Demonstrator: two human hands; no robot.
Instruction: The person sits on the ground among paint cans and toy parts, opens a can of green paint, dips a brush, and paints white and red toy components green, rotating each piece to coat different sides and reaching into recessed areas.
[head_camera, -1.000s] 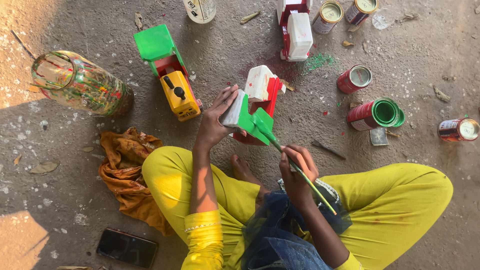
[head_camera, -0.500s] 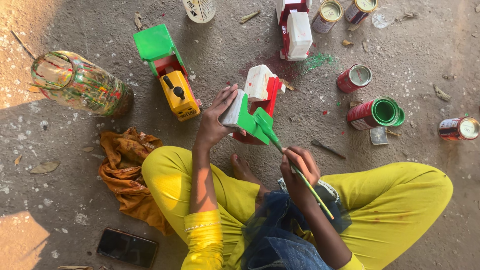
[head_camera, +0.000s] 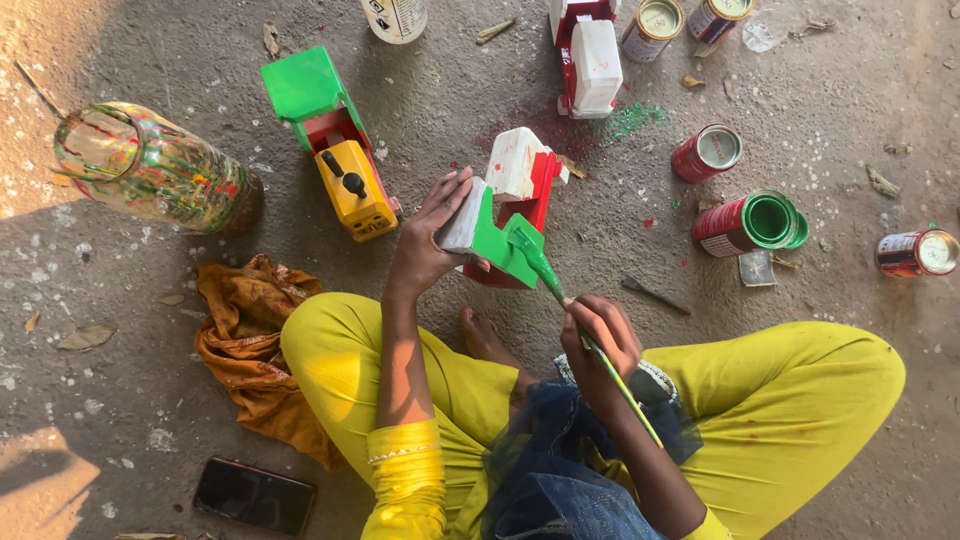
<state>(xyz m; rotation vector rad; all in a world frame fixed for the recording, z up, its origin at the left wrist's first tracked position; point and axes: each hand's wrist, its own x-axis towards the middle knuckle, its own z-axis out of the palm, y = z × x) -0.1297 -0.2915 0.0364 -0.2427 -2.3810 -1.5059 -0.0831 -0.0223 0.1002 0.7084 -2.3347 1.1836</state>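
**Brush Application on a Hand-Held Toy Part**

On the concrete floor (head_camera: 140, 400), between the person's folded knees and a row of paint cans, a small wooden toy part (head_camera: 490, 235) is held up for painting. It is white on its upper-left face and green along the lower face.

Procedure, as judged from this view: keep the part tilted so the wet green face stays away from the supporting fingers. Draw the bristles along the edge in one direction, and reload from the open green paint can (head_camera: 755, 222), which lies on its side nearby.

Left hand (head_camera: 425, 240): curled around the part, thumb below, fingers spread over the white face, gripping it firmly.

Right hand (head_camera: 600, 340): closed in a pencil-style grip on a thin paintbrush (head_camera: 560, 290), whose green tip touches the part's lower corner.

Adjacent items: a yellow-and-green toy truck (head_camera: 335, 150), a red-and-white toy body (head_camera: 530, 175) directly behind the part, and a paint-streaked glass jar (head_camera: 150, 170).
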